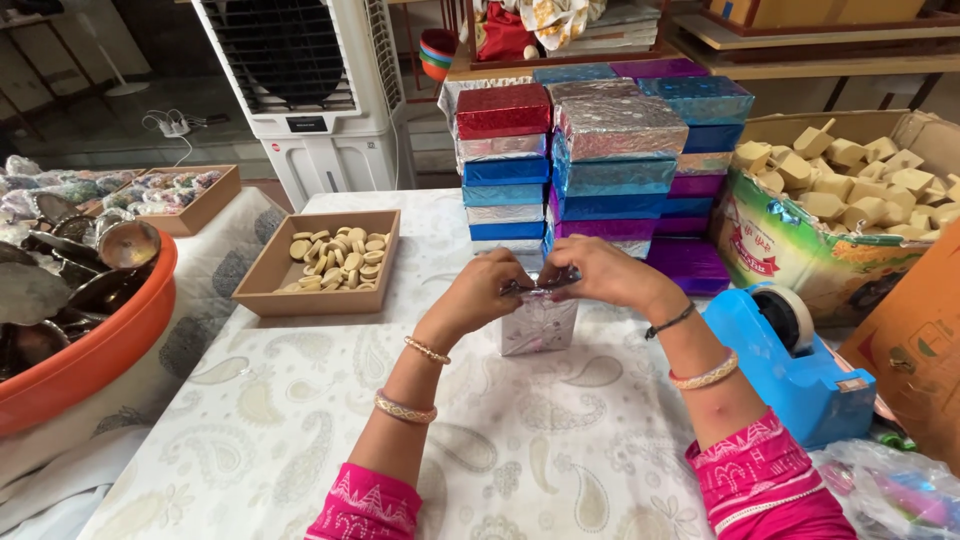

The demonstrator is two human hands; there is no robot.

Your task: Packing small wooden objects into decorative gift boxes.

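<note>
**Two hands folded foil over a small box**

In the middle of the frame, a small silver box (538, 325) stood on the table (300, 420). The left hand (487, 288) and the right hand (598, 270) met on top of it. The fingers of both hands were pinched on the loose foil at the top edge of the box, pressing it down. Neither hand was let go or flat.

The box looked light, and easy to tip over. Its foil looked thin, smooth and a bit slippery, and it would likely crease or tear if pulled hard. The sides looked stiff. The best place to hold it seemed to be the two flat sides, low down, with the foil flaps pinched at the top.

Just behind the hands, in the upper middle, stood the stacks (600, 160) of wrapped boxes. They were flat and shiny: red, silver, blue and purple. One purple box (690, 262) lay low beside them.

At the left, a brown tray (262, 290) held small round tan pieces. At the far left, an orange bowl (90, 350) held dark shiny shells.

At the right, a blue tape holder (800, 370) sat near the right arm. In the upper right, a big carton (800, 250) with a green, red and white printed side was full of tan blocks. An orange carton (915, 350) stood at the right edge. A white cooler (320, 100) stood at the upper left.
</note>
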